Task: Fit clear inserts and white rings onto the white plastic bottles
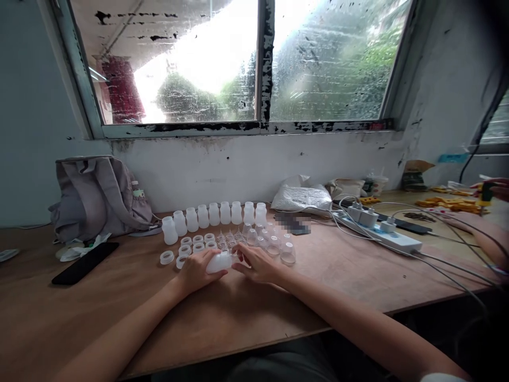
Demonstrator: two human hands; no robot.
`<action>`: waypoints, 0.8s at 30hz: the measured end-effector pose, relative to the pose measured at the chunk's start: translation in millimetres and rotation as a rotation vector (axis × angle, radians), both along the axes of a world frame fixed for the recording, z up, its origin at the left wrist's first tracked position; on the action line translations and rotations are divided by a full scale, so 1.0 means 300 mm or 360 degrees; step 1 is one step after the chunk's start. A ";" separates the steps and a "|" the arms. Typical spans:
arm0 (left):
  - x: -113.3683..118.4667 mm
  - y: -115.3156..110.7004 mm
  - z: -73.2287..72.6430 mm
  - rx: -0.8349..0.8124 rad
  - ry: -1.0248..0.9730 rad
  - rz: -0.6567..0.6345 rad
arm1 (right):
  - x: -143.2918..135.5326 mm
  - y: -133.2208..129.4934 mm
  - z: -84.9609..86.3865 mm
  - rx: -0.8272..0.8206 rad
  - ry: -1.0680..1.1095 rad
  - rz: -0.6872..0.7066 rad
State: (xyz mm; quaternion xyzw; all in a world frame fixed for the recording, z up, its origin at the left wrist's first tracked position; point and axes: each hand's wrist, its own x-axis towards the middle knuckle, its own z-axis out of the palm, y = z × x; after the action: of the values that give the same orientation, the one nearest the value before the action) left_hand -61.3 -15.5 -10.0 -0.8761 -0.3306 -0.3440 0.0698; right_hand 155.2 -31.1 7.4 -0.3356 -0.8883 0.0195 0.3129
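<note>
A frosted white baby bottle lies tilted in my left hand, its neck end pointing right. The fingers of that hand wrap around the bottle's body. At the neck end, my right hand has its thumb and fingers closed; a small translucent piece seems to be there, too small to name. Just beyond my hands stand white screw rings, clear teats and clear domed caps in rows. Behind them runs a row of several upright baby bottles.
A grey backpack and black phone are on the left. At the right are a white power strip with cables and a silver bag. Another person's arm is at far right, near yellow parts.
</note>
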 end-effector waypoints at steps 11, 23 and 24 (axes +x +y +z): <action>-0.008 -0.001 0.010 -0.0080 0.0279 -0.0166 | -0.041 0.017 -0.026 -0.0018 -0.0166 -0.0167; -0.004 0.003 0.002 -0.0051 0.0207 -0.0084 | -0.069 -0.015 -0.024 0.0057 -0.0169 -0.0164; -0.004 0.001 0.003 -0.0047 0.0200 -0.0087 | -0.069 -0.013 -0.024 0.0058 -0.0216 -0.0200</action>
State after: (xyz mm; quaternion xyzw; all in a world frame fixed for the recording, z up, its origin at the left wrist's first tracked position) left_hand -62.3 -15.1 -9.1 -0.9055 -0.3067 -0.2853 0.0680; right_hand 134.4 -35.1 0.2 -0.3856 -0.8848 -0.0391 0.2586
